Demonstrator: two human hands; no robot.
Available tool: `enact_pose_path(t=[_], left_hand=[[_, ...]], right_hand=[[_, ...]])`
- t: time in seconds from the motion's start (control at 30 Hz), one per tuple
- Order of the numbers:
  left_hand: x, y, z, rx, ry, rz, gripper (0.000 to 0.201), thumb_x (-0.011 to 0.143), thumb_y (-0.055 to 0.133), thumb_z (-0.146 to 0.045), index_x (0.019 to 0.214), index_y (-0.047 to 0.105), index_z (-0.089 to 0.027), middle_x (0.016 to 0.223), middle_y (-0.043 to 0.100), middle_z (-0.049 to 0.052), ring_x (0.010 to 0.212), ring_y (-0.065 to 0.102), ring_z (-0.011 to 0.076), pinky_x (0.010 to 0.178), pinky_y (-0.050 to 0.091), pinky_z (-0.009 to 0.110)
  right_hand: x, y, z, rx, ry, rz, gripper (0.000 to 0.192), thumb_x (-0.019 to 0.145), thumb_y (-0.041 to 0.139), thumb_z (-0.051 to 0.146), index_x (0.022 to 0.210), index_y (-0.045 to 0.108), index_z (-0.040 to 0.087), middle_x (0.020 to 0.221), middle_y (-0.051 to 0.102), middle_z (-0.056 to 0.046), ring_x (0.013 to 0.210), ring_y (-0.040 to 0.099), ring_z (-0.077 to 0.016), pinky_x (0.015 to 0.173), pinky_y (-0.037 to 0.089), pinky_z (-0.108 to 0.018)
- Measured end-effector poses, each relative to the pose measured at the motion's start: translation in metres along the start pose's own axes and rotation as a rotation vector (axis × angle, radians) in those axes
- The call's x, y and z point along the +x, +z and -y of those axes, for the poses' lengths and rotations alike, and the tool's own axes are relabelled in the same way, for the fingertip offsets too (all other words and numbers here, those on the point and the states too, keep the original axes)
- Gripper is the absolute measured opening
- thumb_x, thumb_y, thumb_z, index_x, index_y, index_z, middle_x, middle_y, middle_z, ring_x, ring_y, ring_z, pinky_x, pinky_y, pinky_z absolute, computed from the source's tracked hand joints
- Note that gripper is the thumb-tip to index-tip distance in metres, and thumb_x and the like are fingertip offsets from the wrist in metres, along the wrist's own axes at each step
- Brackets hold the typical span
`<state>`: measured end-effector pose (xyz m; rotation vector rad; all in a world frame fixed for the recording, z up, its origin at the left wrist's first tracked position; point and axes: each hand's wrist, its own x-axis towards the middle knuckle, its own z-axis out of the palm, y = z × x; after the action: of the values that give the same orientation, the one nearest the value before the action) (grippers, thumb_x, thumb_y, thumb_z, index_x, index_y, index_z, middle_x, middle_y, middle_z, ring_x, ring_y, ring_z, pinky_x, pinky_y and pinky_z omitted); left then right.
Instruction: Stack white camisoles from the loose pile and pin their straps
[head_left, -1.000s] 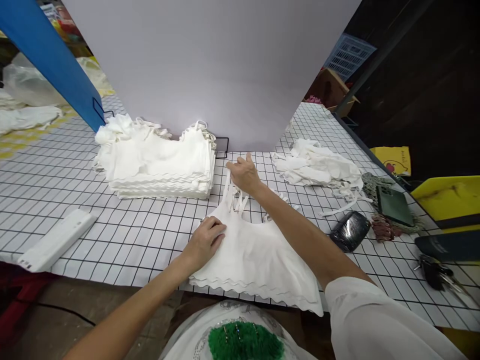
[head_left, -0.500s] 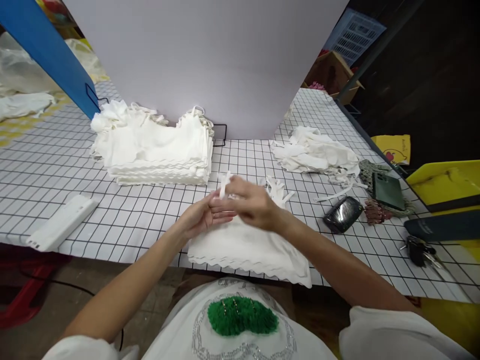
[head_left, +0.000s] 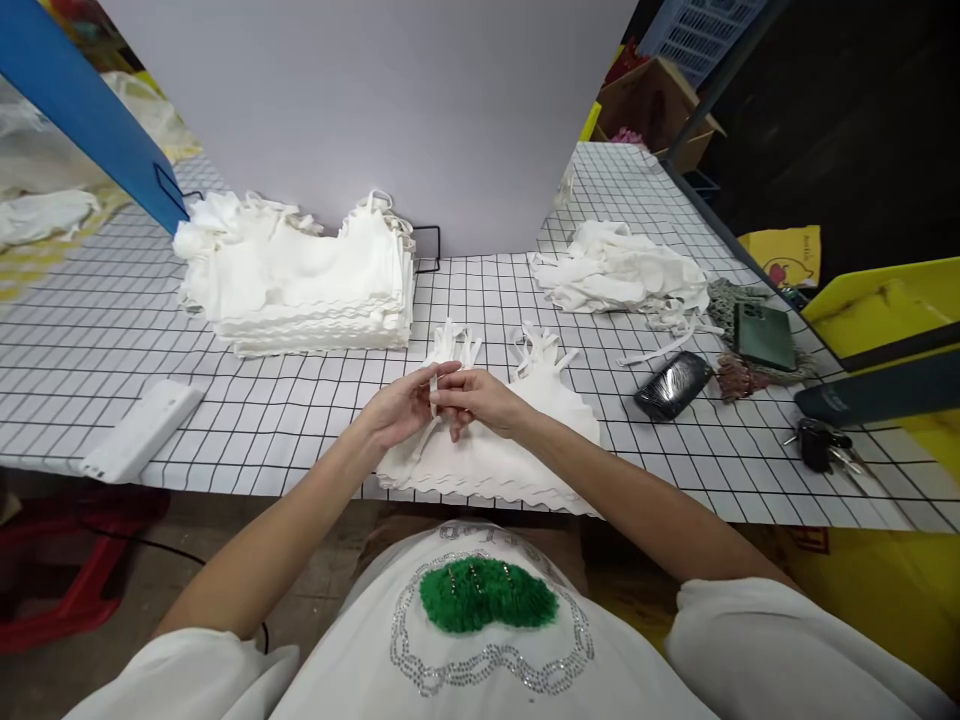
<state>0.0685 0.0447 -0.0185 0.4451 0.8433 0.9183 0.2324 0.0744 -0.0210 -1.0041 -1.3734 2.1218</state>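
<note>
White strappy tops [head_left: 517, 465] with wavy hems lie in a small flat stack at the table's front edge, straps pointing away from me. Above the stack's left part, my left hand [head_left: 397, 408] and my right hand [head_left: 486, 400] meet fingertip to fingertip. Between them they pinch a narrow white strap [head_left: 433, 390], whose loose end hangs below the fingers. The left palm faces inward with its fingers curled. My right thumb and forefinger press on the strap from the other side. Parts of the stack's left straps are hidden behind the hands.
A taller stack of white tops [head_left: 300, 285] sits back left, before a large pale panel [head_left: 375, 120]. A loose white garment pile [head_left: 622, 270] lies back right. Nearby are a black shiny packet [head_left: 673, 386], phone [head_left: 765, 335], keys [head_left: 821, 447] and a white oblong device [head_left: 142, 430].
The right hand was blurred and raised over the left; now it is lower, its fingertips against the left's on the strap. The camera view has shifted slightly.
</note>
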Motion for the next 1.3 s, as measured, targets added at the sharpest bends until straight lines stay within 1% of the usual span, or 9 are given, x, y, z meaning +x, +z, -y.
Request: enact_pose_path(t=[0.17,0.3,0.43,0.5,0.57,0.73,0.87,1.0,1.3], left_hand=[[0.002,-0.002,-0.002,0.000,0.032,-0.048,0.026,0.099,0.052,-0.020,0.100,0.075,-0.009,0.114,0.069,0.017,0.106,0.067,0.0221,0.095,0.056,0.033],[0.006,-0.005,-0.003,-0.033,0.032,-0.080,0.027,0.100,0.051,-0.021,0.098,0.075,-0.009,0.112,0.070,0.017,0.108,0.067,0.0229,0.102,0.053,0.036],[0.004,-0.006,-0.004,-0.012,0.035,-0.033,0.027,0.100,0.052,-0.023,0.102,0.075,-0.011,0.117,0.070,0.015,0.113,0.065,0.0239,0.102,0.052,0.038],[0.003,-0.006,-0.004,0.015,0.057,-0.015,0.026,0.099,0.054,-0.024,0.103,0.075,-0.011,0.114,0.071,0.015,0.109,0.066,0.0224,0.100,0.052,0.035],[0.003,-0.006,-0.003,0.047,0.077,-0.015,0.025,0.097,0.057,-0.026,0.105,0.075,-0.011,0.103,0.073,0.013,0.096,0.069,0.0200,0.094,0.054,0.032],[0.007,-0.011,-0.002,0.089,0.052,-0.009,0.027,0.095,0.062,-0.029,0.114,0.072,-0.013,0.095,0.073,0.011,0.083,0.071,0.0204,0.087,0.057,0.036],[0.011,-0.014,-0.005,0.025,0.038,-0.037,0.022,0.097,0.057,-0.023,0.110,0.071,-0.011,0.117,0.069,0.017,0.103,0.070,0.0227,0.097,0.056,0.037],[0.018,-0.013,-0.010,-0.017,0.031,-0.054,0.022,0.098,0.056,-0.022,0.114,0.068,-0.012,0.113,0.071,0.016,0.104,0.071,0.0237,0.098,0.056,0.039],[0.028,-0.020,-0.012,-0.040,-0.023,-0.092,0.031,0.103,0.046,-0.029,0.103,0.067,-0.005,0.105,0.074,0.022,0.092,0.074,0.0228,0.085,0.060,0.035]], right_hand=[[-0.021,0.015,0.003,-0.106,-0.002,0.168,0.042,0.063,0.088,0.048,0.063,0.065,0.013,0.059,0.051,0.004,0.054,0.052,-0.0076,0.048,0.055,-0.023],[-0.049,0.014,0.005,-0.360,0.089,0.334,0.045,0.066,0.085,0.052,0.061,0.066,0.012,0.052,0.048,0.005,0.047,0.045,-0.0057,0.043,0.045,-0.020],[-0.049,0.009,0.005,-0.517,0.058,0.060,0.042,0.072,0.083,0.048,0.088,0.072,0.012,0.050,0.045,0.008,0.042,0.042,-0.0049,0.038,0.038,-0.018],[-0.034,0.007,0.005,-0.365,0.014,-0.099,0.042,0.081,0.076,0.048,0.102,0.070,0.013,0.052,0.049,0.008,0.040,0.044,-0.0063,0.038,0.045,-0.021],[-0.014,0.006,0.006,-0.172,-0.014,-0.125,0.036,0.083,0.074,0.047,0.096,0.068,0.014,0.053,0.052,0.007,0.039,0.044,-0.0068,0.039,0.051,-0.024],[0.011,0.008,0.006,0.007,0.009,0.032,0.046,0.067,0.088,0.045,0.058,0.053,0.016,0.044,0.043,0.010,0.035,0.038,-0.0037,0.038,0.054,-0.024],[-0.013,0.010,0.007,-0.186,0.073,0.268,0.040,0.063,0.089,0.044,0.062,0.065,0.012,0.048,0.046,0.007,0.044,0.046,-0.0057,0.040,0.052,-0.020],[-0.039,0.009,0.010,-0.381,0.060,0.399,0.043,0.070,0.084,0.045,0.052,0.060,0.013,0.051,0.048,0.005,0.048,0.047,-0.0046,0.040,0.048,-0.015],[-0.022,-0.018,0.038,-0.145,-0.013,0.055,0.040,0.065,0.090,0.044,0.069,0.071,0.009,0.063,0.062,-0.001,0.052,0.056,-0.0077,0.050,0.061,-0.027]])
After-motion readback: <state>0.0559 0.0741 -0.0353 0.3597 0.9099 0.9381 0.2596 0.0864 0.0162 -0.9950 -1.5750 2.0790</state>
